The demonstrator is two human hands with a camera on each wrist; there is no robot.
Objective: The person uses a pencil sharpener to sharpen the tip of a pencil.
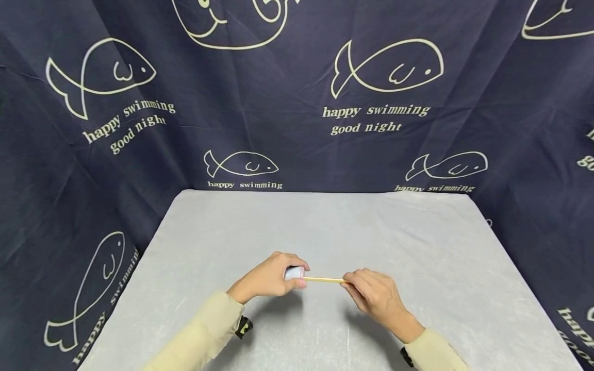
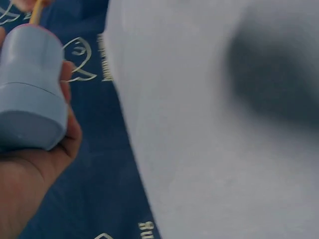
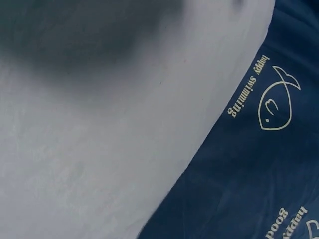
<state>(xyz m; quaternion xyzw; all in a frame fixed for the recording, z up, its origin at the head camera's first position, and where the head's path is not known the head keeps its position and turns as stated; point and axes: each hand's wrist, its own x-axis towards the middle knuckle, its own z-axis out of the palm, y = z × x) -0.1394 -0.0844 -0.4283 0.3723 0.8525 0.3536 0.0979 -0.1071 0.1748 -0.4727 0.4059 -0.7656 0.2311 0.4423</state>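
My left hand (image 1: 275,275) grips a light blue pencil sharpener (image 1: 294,273) with a pink end, held above the table. In the left wrist view the sharpener (image 2: 32,84) shows as a waisted body with a seam around it, and the fingers wrap its far side. A yellow pencil (image 1: 324,280) runs level from the pink end to my right hand (image 1: 373,294), which pinches it between thumb and fingers. The pencil's tip is hidden at the sharpener. The right wrist view shows neither the right hand nor the pencil.
A pale grey cloth covers the table (image 1: 325,221). Dark blue curtains (image 1: 297,103) with white fish drawings and lettering hang behind it and at both sides. Shadows of the hands fall on the cloth.
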